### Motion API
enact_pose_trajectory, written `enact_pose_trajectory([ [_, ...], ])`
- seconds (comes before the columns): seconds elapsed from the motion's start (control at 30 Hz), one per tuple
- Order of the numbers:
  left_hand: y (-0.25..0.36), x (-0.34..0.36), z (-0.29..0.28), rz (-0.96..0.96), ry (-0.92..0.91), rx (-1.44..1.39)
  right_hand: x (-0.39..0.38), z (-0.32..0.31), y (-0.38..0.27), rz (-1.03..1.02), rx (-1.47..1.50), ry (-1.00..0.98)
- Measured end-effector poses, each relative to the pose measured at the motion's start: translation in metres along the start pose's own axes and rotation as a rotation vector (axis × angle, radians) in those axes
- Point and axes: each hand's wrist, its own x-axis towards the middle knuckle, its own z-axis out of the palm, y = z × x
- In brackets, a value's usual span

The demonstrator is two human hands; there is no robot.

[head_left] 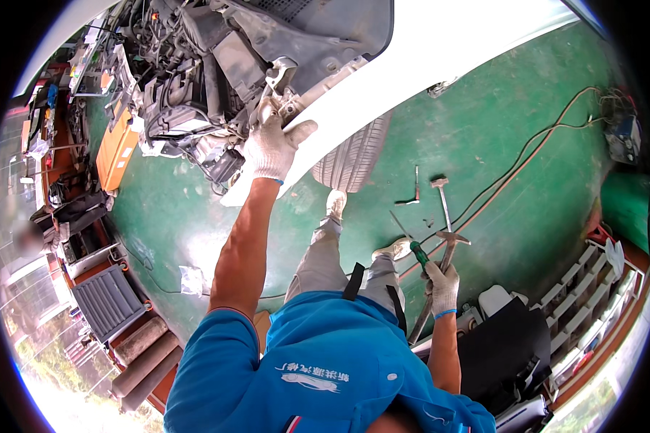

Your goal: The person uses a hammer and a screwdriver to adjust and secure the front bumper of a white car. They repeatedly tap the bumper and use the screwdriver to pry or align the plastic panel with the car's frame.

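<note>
My left hand (273, 144), in a white knit glove, reaches into the front corner of a car. Its thumb is spread out over the edge of the white fender (383, 94), and its fingertips lie at a metal bracket (290, 108) beside the engine bay (188, 79); what they touch is partly hidden. Down by my right leg, my gloved right hand (442, 285) is closed around a green-handled screwdriver (418, 252) and a hammer (452, 238). The screwdriver's shaft points up and left. The hammer's head sits above my fist and its handle runs down below it.
On the green floor lie another hammer (440, 185), a ratchet-like tool (415, 193) and long hoses (520, 164). A tyre (350, 155) stands under the fender. An orange cabinet (118, 150) is at left, a white rack (581, 299) at right. A plastic bag (192, 280) lies left of my legs.
</note>
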Motion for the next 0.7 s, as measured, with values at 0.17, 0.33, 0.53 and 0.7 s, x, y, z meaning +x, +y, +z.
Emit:
enact_pose_trajectory([
  [0.17, -0.002, -0.001, 0.0, -0.046, 0.005, -0.051, -0.002, 0.001, 0.004, -0.007, -0.016, 0.003],
  [0.33, -0.008, 0.001, 0.004, -0.03, 0.011, -0.015, -0.012, 0.002, 0.0, 0.02, -0.06, 0.015],
  [0.53, -0.001, 0.001, -0.005, -0.091, -0.089, -0.191, -0.013, 0.0, -0.001, 0.005, -0.105, 0.029],
  [0.7, -0.009, 0.005, 0.004, -0.032, -0.038, -0.01, -0.018, 0.001, -0.009, 0.005, -0.137, 0.038],
])
